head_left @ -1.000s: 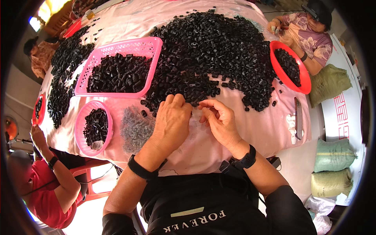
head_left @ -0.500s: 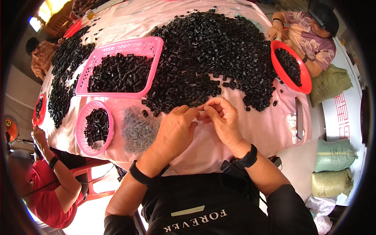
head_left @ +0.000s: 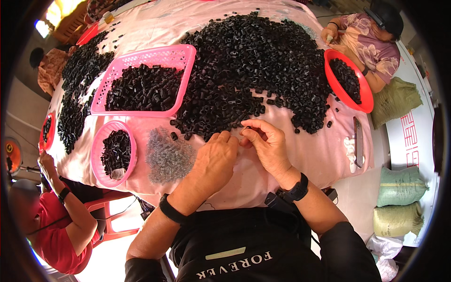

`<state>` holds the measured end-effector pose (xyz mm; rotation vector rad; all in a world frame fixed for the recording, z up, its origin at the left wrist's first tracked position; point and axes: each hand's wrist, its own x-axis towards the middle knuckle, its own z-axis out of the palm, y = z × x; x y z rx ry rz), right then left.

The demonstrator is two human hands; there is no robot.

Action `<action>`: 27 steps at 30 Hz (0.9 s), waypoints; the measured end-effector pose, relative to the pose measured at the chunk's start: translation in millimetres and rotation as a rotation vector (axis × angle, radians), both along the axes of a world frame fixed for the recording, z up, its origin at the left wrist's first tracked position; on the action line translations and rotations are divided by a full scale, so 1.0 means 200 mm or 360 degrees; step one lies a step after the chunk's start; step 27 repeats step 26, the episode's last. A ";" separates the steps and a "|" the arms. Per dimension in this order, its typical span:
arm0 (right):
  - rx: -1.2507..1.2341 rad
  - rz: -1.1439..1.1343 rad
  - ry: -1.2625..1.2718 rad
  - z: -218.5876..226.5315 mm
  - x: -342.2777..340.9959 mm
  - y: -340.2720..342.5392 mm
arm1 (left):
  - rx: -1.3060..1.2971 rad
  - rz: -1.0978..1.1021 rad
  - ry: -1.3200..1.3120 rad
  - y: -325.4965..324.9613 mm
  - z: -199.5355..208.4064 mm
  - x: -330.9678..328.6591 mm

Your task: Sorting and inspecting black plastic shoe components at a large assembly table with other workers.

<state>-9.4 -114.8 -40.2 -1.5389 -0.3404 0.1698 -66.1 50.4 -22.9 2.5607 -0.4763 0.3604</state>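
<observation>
Hands meet at table (head_left: 300, 155) edge: left hand (head_left: 213, 160) and right hand (head_left: 265, 145) grips pinched together on one small black part (head_left: 245, 129) | heap of black parts (head_left: 253, 61) directly beyond | grey spring pile (head_left: 169, 155) left | two pink baskets (head_left: 141, 61), (head_left: 101, 145); one red bowl (head_left: 345, 96) right.

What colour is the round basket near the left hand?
Pink round basket, clearest in the head view.
</observation>
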 end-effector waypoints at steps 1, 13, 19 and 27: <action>0.0005 0.0002 0.0012 0.01 0.00 0.00 | 0.0002 0.0000 0.0000 0.01 0.00 0.00; -0.0096 0.0290 0.0080 0.01 -0.02 -0.01 | -0.0640 0.0143 0.0031 0.02 0.14 0.04; -0.0111 0.0295 0.0131 0.01 -0.02 -0.01 | -0.0504 0.0087 -0.0092 0.00 0.12 0.04; -0.0067 0.0292 0.0172 0.01 -0.02 -0.01 | -0.0514 0.0079 -0.0059 0.01 0.14 0.04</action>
